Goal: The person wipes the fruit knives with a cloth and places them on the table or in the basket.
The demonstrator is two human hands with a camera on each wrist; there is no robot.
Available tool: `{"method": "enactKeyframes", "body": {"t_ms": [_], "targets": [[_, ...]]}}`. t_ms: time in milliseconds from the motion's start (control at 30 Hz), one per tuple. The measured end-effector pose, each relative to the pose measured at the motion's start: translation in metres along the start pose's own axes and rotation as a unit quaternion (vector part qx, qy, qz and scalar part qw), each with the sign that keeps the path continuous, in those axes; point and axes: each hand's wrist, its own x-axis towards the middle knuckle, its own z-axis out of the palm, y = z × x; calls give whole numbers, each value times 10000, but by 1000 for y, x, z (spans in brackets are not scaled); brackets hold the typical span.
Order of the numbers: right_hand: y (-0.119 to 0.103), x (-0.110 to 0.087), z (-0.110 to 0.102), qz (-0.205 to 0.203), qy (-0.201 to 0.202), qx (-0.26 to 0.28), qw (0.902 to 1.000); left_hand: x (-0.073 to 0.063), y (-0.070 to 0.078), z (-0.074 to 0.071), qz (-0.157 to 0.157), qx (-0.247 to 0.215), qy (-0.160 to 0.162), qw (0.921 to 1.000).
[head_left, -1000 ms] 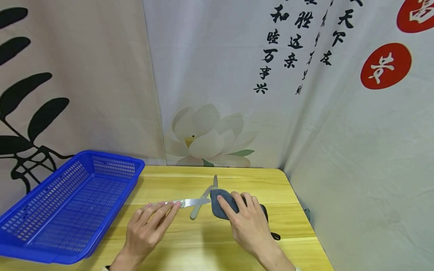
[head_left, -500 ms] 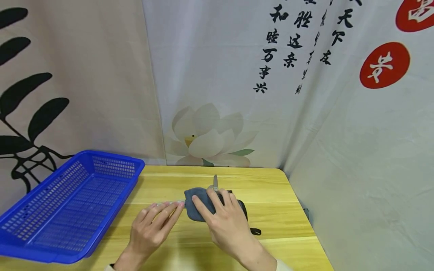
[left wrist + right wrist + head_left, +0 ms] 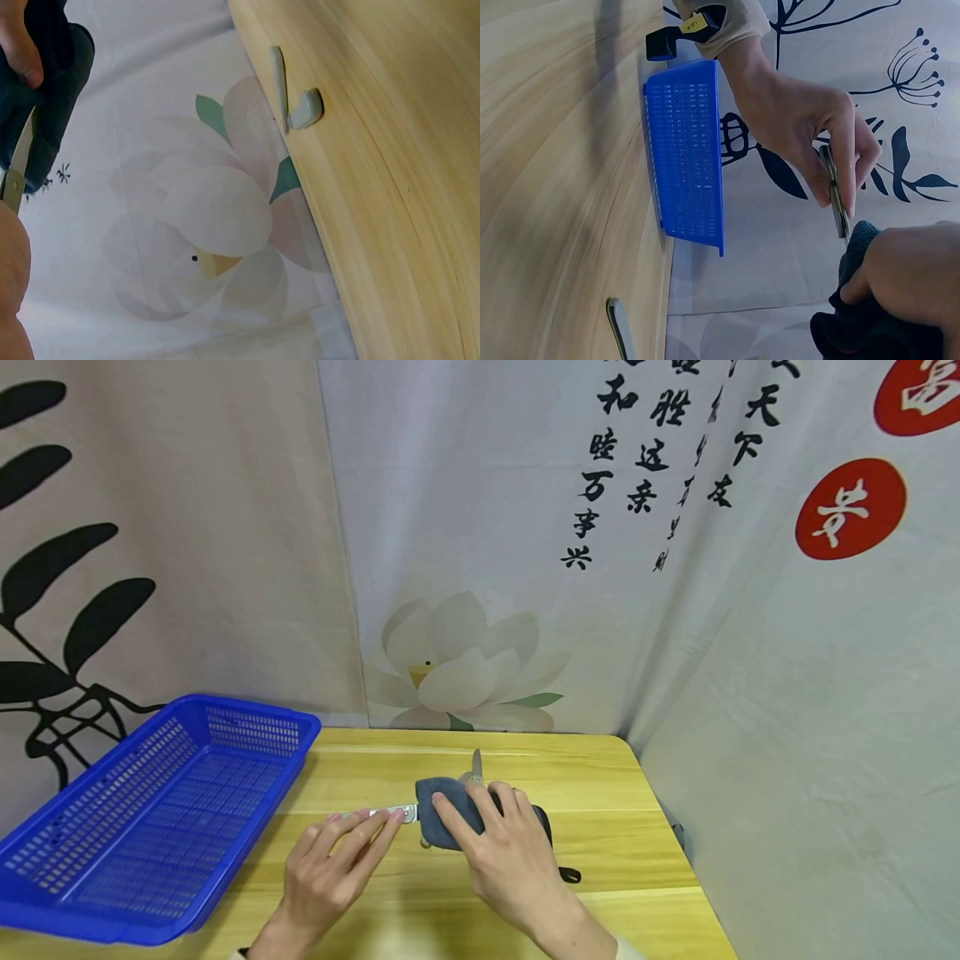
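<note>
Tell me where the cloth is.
In the head view, the cloth is below centre, gripped by the right hand, just right of the left hand and partly hiding the knife.

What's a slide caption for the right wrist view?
Left hand pinches a knife while right hand holds a dark cloth at one end, blue basket nearby.

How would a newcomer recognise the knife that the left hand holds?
Find the blue basket, then look right to the left hand. The fingers hold a folding knife, its blade reaching into bluish cloth. Neighbouring knives lie on the table; this one is raised.
</note>
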Motion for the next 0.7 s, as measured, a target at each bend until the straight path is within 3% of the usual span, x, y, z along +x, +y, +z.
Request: {"method": "enactKeyframes", "body": {"t_ms": [367,500,700], "targets": [[19,-17,5,159,60,6,9999,0,-2,0,-57,70,52,9999],[30,-23,5,323,113,160,9993,2,-4,1,-134,113,218,9996],[39,-19,-4,630,401,477,9961,4,-12,1,-269,131,277,9992]]}}
